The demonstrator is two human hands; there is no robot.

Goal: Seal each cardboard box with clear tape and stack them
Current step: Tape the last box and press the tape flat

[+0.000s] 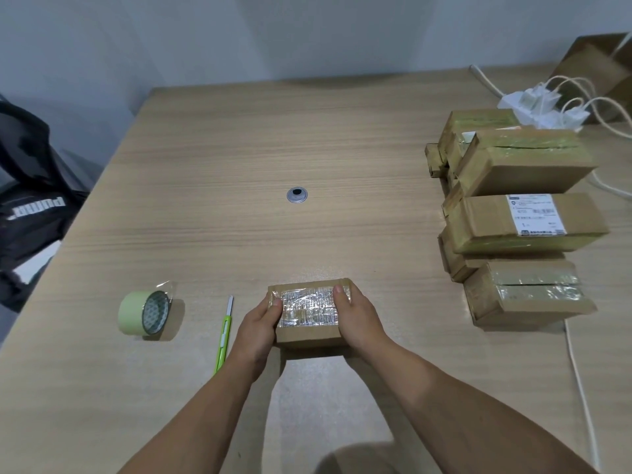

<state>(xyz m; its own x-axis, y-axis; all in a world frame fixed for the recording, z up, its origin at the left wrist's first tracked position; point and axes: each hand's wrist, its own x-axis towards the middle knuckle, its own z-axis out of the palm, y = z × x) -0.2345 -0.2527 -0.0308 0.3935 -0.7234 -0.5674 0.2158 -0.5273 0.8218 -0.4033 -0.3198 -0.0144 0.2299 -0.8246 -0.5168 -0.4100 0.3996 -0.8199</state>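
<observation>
A small cardboard box (307, 311) with shiny clear tape across its top lies on the wooden table (239, 148) near the front edge. My left hand (258, 328) grips its left end, thumb on top. My right hand (355, 319) grips its right end the same way. A roll of tape (143, 313) stands on its edge to the left, with a loose clear end sticking up. Between the roll and the box lies a green utility knife (224, 336), blade out and pointing away from me.
Several taped cardboard boxes (519, 213) are stacked along the right side. Behind them sit a white power strip (543, 104) with chargers and cables. A black bag (30, 200) hangs off the left edge. A round metal grommet (297, 195) sits mid-table.
</observation>
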